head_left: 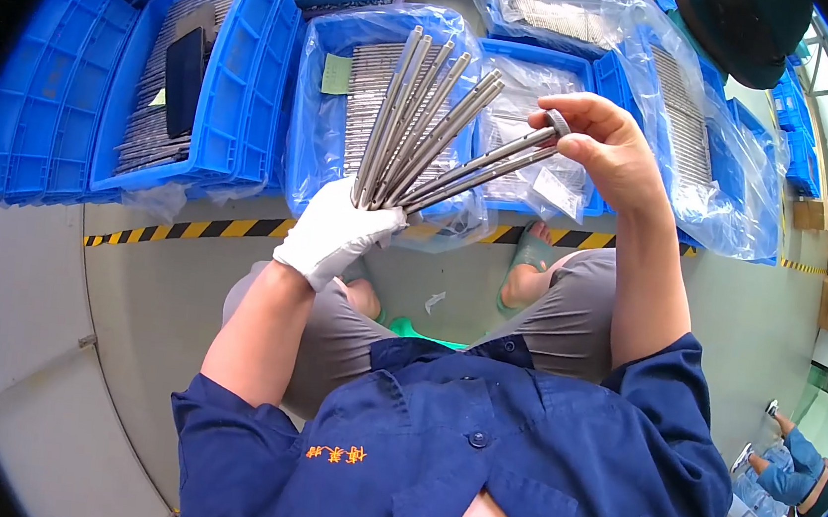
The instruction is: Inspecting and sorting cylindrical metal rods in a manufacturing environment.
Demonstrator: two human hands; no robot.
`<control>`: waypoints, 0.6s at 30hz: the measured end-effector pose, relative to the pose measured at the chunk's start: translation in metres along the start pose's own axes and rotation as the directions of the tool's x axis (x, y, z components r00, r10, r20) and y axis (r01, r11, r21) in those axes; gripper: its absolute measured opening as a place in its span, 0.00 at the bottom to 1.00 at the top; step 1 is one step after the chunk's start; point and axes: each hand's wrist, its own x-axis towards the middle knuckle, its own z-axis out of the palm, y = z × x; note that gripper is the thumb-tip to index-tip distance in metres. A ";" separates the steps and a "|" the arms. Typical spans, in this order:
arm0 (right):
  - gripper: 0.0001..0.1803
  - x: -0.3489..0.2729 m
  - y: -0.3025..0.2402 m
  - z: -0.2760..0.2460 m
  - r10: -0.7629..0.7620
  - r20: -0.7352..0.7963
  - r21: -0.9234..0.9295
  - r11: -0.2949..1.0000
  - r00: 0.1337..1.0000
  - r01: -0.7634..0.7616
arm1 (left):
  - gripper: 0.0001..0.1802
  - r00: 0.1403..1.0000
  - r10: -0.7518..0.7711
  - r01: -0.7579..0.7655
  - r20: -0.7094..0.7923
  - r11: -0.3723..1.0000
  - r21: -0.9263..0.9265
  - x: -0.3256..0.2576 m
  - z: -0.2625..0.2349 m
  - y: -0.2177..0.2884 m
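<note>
My left hand (pixel 331 236), in a white glove, is closed around the lower ends of several slim metal rods (pixel 417 124). The rods fan out upward, and small holes show along their sides. Bare and to the right, my right hand (pixel 623 154) pinches a small dark round piece with a ridged edge (pixel 558 123) between thumb and fingers. That piece sits at the tip of one rod leaning right; whether it is fitted on or only touching, I cannot tell. Behind the rods is a plastic-lined blue crate (pixel 301 143) with more rods laid in rows.
Stacked blue crates (pixel 243 83) stand at the left, with a dark flat object (pixel 183 82) on the rods inside. More lined crates are at the right. Striped tape (pixel 187 230) crosses the floor. Someone's dark head (pixel 745 31) is at top right; another person (pixel 796 480) is lower right.
</note>
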 end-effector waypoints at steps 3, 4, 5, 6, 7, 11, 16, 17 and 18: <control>0.18 -0.001 0.001 0.002 0.024 -0.034 -0.105 0.994 0.999 -0.027 | 0.11 1.000 0.011 -0.011 -0.001 0.999 0.030 -0.001 0.000 0.001; 0.18 -0.001 0.003 0.003 0.041 -0.042 -0.118 0.992 0.998 -0.046 | 0.11 1.000 -0.013 0.013 -0.005 0.999 0.035 -0.001 -0.001 0.002; 0.17 -0.001 0.005 0.004 0.037 -0.048 -0.120 0.992 0.998 -0.043 | 0.12 0.999 -0.039 0.039 -0.008 0.998 0.041 -0.002 -0.001 0.002; 0.17 -0.001 0.007 0.005 0.066 -0.051 -0.095 0.993 0.997 -0.071 | 0.12 0.998 -0.064 0.064 -0.009 0.997 0.050 -0.003 -0.002 0.003; 0.18 0.000 0.008 0.005 0.071 -0.047 -0.065 0.995 0.996 -0.074 | 0.12 0.998 -0.065 0.066 -0.022 0.997 0.034 -0.002 -0.002 0.003; 0.17 0.001 0.007 -0.001 0.101 -0.009 -0.042 0.994 0.995 -0.101 | 0.12 0.997 -0.059 0.056 -0.039 0.996 -0.069 -0.002 -0.003 0.003; 0.17 0.007 0.004 -0.007 0.081 -0.231 0.098 0.993 0.970 -0.060 | 0.11 0.997 -0.076 0.075 -0.009 0.994 -0.084 -0.005 -0.005 0.006; 0.19 0.010 0.006 -0.004 0.110 -0.162 0.068 0.993 0.981 -0.100 | 0.11 0.994 -0.106 0.107 0.020 0.993 -0.046 -0.006 -0.004 0.008; 0.20 0.010 0.009 -0.002 0.109 -0.080 0.127 0.987 0.991 -0.099 | 0.11 0.990 -0.134 0.134 0.033 0.991 -0.015 -0.006 -0.003 0.009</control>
